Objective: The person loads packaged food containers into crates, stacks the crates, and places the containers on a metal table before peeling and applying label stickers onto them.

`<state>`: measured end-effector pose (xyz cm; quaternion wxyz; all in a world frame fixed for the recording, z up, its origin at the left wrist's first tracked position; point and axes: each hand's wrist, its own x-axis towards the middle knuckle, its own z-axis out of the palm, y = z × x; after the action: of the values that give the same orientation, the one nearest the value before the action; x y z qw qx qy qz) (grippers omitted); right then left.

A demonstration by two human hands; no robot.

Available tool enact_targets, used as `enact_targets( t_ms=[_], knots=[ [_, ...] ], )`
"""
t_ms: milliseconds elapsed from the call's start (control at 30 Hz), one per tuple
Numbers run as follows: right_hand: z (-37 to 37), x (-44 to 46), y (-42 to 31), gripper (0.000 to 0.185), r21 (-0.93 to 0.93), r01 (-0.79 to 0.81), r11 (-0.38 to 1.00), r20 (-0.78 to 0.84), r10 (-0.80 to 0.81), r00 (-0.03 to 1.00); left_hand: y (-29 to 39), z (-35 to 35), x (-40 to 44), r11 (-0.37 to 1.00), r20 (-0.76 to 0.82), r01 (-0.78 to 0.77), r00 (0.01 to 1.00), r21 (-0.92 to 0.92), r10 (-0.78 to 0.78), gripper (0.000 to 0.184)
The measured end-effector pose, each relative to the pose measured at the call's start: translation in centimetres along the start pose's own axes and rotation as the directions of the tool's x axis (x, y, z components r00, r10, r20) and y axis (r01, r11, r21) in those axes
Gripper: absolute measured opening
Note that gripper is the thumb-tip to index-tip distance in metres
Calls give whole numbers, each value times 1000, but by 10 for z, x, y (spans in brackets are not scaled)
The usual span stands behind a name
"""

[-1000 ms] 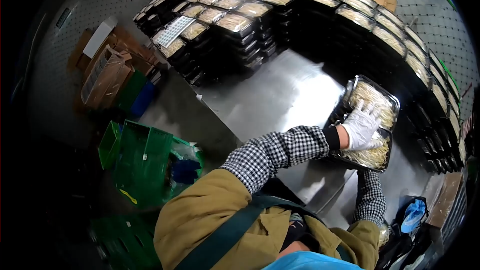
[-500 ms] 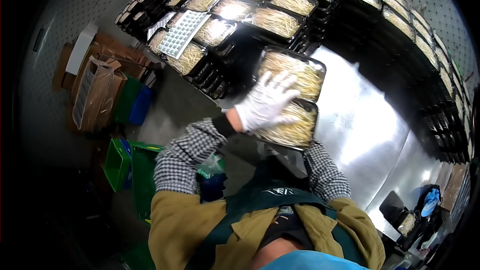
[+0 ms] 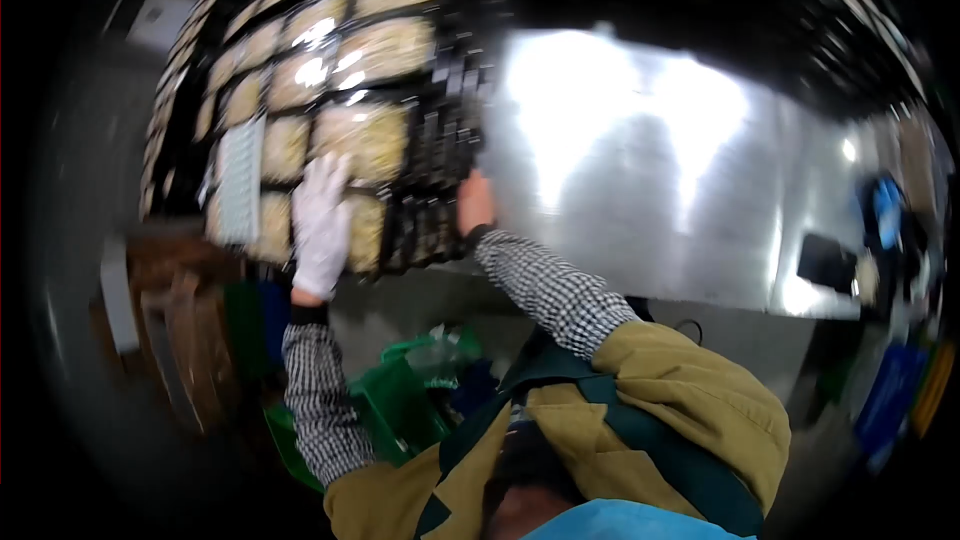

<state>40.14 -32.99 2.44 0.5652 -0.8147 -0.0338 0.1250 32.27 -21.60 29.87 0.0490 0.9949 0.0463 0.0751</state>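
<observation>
My left hand (image 3: pixel 322 225), in a white glove, lies with its fingers stretched out over the front trays of sprouts. Under its fingertips is a film-covered black tray of pale bean sprouts (image 3: pixel 375 143); another sprout tray (image 3: pixel 367 233) sits nearer me beside the palm. My right hand (image 3: pixel 476 203), ungloved, is up against the right side of the tray stacks (image 3: pixel 437 225). Its fingers are blurred and partly lost against the dark tray edges. A sheet of labels (image 3: pixel 239 182) rests on the trays left of my gloved hand.
A shiny metal table (image 3: pixel 640 230) stretches to the right of the stacks. More black trays stand along its far side. Left of me on the floor are cardboard boxes (image 3: pixel 190 340) and green crates (image 3: pixel 400 405). A dark bag with something blue (image 3: pixel 886 210) sits at the right.
The two sprout trays, earlier held together before me, are now at the front end of the stacks. Both hands have moved with them, and the view has turned so the stacks appear farther left.
</observation>
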Motion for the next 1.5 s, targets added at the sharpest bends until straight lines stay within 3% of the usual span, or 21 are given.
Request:
enact_targets(
  t_ms=[33,67,100,133,200,367,400,433,467,500,567,633,667,733,800,867,933,1100,1200,1333,1500],
  knots=[
    [2,9,6,20,-31,-148,989,94,150,984,2,0,1,999,-15,20,1000,-33,-20,50],
    [-11,13,4,22,-154,-98,983,187,127,974,11,-2,5,996,-19,16,1000,-84,-18,49],
    [-23,23,27,28,-330,488,808,462,-312,830,12,0,5,993,-25,16,1000,-119,-19,50],
    [-49,19,21,35,-46,152,987,303,-131,944,-4,10,0,997,-40,-41,998,-58,39,48],
    [-104,22,39,45,42,265,963,150,-269,951,-1,6,-1,989,-49,-115,993,-89,111,47],
    [-333,-1,121,28,269,87,959,-274,-10,962,8,2,-5,995,-27,-2,1000,-103,-1,45],
    [-388,-20,124,22,245,-16,969,-464,132,876,7,3,-4,995,-56,8,998,-95,-13,45],
    [-441,-27,163,21,-42,-162,986,-694,88,715,17,0,-1,998,-113,49,992,-35,-53,44],
    [-497,-36,228,24,26,20,999,-834,10,552,27,-2,2,995,-170,97,981,20,-92,43],
    [-563,-61,260,27,-176,-190,966,-913,-88,398,45,-5,8,990,-265,131,958,53,-113,44],
    [-673,-94,265,47,414,-126,902,-878,432,208,100,-3,27,992,-407,125,907,14,-108,44],
    [-743,-104,242,77,678,33,734,-731,670,124,169,9,55,993,-463,40,882,-110,-87,44],
    [-768,-104,260,101,705,54,707,-700,681,215,207,19,69,983,-444,-8,893,-181,-75,44],
    [-802,-92,261,102,791,77,607,-596,735,322,290,43,100,944,-368,-82,929,-318,-43,45],
    [-824,-79,274,78,896,58,440,-412,776,477,365,69,127,910,-282,-123,959,-397,7,48],
    [-838,-74,276,63,913,23,406,-370,805,463,439,96,154,724,-161,-125,987,-679,19,54],
    [-842,-76,259,49,907,135,400,-415,788,455,482,124,183,857,-143,-247,969,-453,203,57],
    [-866,-81,290,42,872,325,366,-489,681,544,587,169,216,768,-102,-359,926,-531,363,58],
    [-887,-97,299,43,869,288,402,-493,660,567,635,204,212,677,-22,-357,893,-644,450,61],
    [-895,-113,292,43,907,201,371,-402,613,680,711,231,181,539,495,194,711,-820,498,66],
    [-893,-125,294,53,931,131,340,-315,569,760,795,307,155,429,598,438,395,-790,698,78]
  ],
)
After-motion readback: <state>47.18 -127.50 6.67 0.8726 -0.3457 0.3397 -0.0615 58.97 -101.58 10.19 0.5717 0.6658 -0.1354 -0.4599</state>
